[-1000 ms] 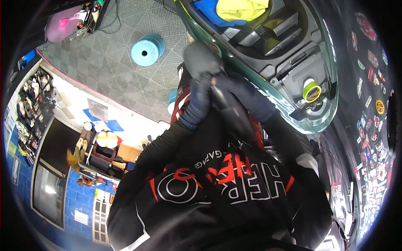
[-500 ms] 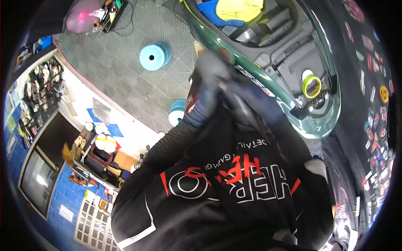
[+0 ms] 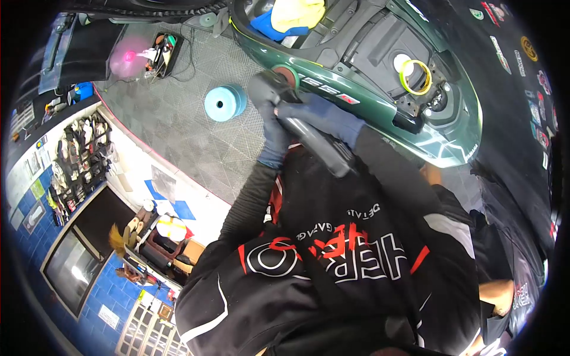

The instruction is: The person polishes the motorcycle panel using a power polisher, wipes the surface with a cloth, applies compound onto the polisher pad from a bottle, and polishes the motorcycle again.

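Note:
Both my hands wear dark blue gloves and hold a black handheld polisher (image 3: 317, 148). Its round reddish pad (image 3: 289, 76) is at the side of a glossy green scooter body panel (image 3: 374, 107); whether it presses on the surface I cannot tell. My left hand (image 3: 273, 139) grips near the polisher's head, on the left. From the right, my right hand (image 3: 326, 115) closes around the body, whose rear end points down toward my black shirt. Some fingers are hidden or slightly blurred.
A roll of yellow-green tape (image 3: 415, 77) lies in the scooter's open top. Yellow and blue cloths (image 3: 291, 21) sit farther forward. A light-blue round stool (image 3: 224, 102) stands on the tiled floor, near a pink fan (image 3: 129, 56) and a box of tools (image 3: 160, 54). Another person's arm (image 3: 496, 293) shows lower right.
My view has shifted, and the scooter appears higher and farther left. My hands and the polisher, badly blurred before, now show more clearly. The second blue stool has dropped out of sight.

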### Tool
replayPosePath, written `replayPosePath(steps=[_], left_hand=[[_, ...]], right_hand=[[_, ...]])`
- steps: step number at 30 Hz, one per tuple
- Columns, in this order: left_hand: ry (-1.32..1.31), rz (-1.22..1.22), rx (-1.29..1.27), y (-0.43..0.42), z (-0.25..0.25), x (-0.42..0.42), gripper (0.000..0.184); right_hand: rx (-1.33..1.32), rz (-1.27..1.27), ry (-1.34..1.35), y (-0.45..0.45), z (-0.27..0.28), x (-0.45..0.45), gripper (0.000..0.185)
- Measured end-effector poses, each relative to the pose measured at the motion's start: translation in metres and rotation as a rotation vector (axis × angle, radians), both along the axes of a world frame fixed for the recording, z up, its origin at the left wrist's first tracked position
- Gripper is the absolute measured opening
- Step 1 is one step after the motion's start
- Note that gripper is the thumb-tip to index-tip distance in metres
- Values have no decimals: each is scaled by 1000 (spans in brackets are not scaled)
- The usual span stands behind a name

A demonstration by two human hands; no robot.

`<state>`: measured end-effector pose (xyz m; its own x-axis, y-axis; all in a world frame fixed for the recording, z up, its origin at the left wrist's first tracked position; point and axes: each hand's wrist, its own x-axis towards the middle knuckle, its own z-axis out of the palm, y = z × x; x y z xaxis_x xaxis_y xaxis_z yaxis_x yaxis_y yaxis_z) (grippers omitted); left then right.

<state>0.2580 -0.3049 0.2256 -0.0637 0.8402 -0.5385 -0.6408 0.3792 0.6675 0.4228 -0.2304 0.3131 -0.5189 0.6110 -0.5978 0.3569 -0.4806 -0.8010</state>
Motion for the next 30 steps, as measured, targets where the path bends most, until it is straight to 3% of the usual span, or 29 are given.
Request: replayPosePath(steps=[3, 5, 6, 7, 10, 12, 14, 16, 18, 20, 21, 22, 24, 26, 27, 29, 30], left_hand=[[-23, -70, -68, -8, -7, -8, 68], [240, -192, 108, 3, -10, -22, 66], [237, -196, 108, 5, -25, -32, 66], [288, -223, 126, 2, -52, -46, 65], [422, -295, 177, -1, -45, -44, 61], [409, -340, 239, -3, -40, -41, 62], [431, -284, 264, -6, -26, -29, 64], [196, -266, 273, -5, -8, -17, 65], [206, -292, 239, -14, -20, -19, 66], [268, -447, 80, -22, -25, -20, 67], [204, -309, 45, -23, 12, 8, 67], [206, -306, 44, -32, 15, 22, 67], [169, -346, 72, -43, 17, 44, 59], [645, -593, 292, -81, -12, 56, 32], [652, -580, 290, -80, 9, 67, 32], [480, -570, -8, -65, 70, 87, 26], [481, -563, -13, -73, 56, 81, 26]], right_hand=[[109, -93, 107, -11, -6, 2, 64], [142, -120, 153, -16, -35, -11, 62], [185, -135, 197, -12, -48, -17, 60], [93, -98, 198, -8, -53, -20, 59], [4, -15, 215, -2, -50, -10, 61], [82, -42, 216, -10, -53, -9, 66], [367, -147, 137, -22, -49, -6, 69], [284, -104, 169, -13, -42, 4, 72], [136, 57, 112, -6, -32, 14, 73], [208, 66, 70, -10, -27, 23, 71], [202, 53, 96, -15, -18, 33, 70], [195, 46, 123, -20, -7, 44, 68], [119, 82, 149, -24, 22, 73, 65], [37, 124, 177, -39, 32, 98, 62], [-15, 116, 152, -47, 31, 111, 58], [-69, 114, 130, -56, 41, 112, 55], [-101, -11, 202, -59, 55, 108, 53]])
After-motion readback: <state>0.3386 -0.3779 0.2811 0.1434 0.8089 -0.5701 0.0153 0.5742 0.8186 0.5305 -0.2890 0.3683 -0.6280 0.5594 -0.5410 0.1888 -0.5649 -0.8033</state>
